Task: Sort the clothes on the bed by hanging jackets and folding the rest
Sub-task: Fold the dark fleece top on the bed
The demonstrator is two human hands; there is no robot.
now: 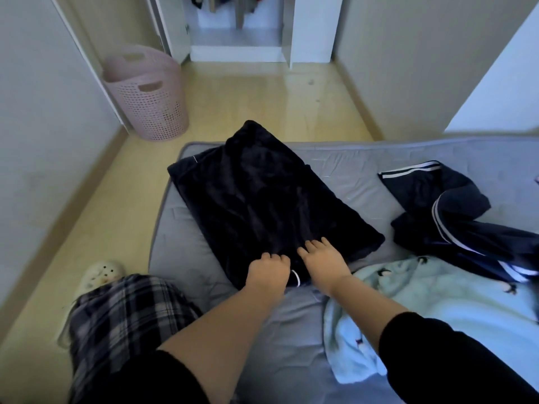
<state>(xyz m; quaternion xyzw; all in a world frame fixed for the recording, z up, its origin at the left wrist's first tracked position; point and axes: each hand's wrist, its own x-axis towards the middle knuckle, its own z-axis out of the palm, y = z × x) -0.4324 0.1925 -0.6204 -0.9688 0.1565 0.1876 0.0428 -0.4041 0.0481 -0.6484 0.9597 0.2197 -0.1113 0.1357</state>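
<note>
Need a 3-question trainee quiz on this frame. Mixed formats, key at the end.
1. True or false: the left hand and the right hand both touch the dark fleece garment laid flat on the grey mattress.
2. Multiple choice: where is the crumpled navy garment with white stripes?
A) inside the wardrobe
B) on the mattress, to the right of the dark fleece garment
C) on a hanger
3. Fill in: the pink perforated plastic laundry basket stands on the ____.

Key: 1 true; 2 B; 3 floor.
</note>
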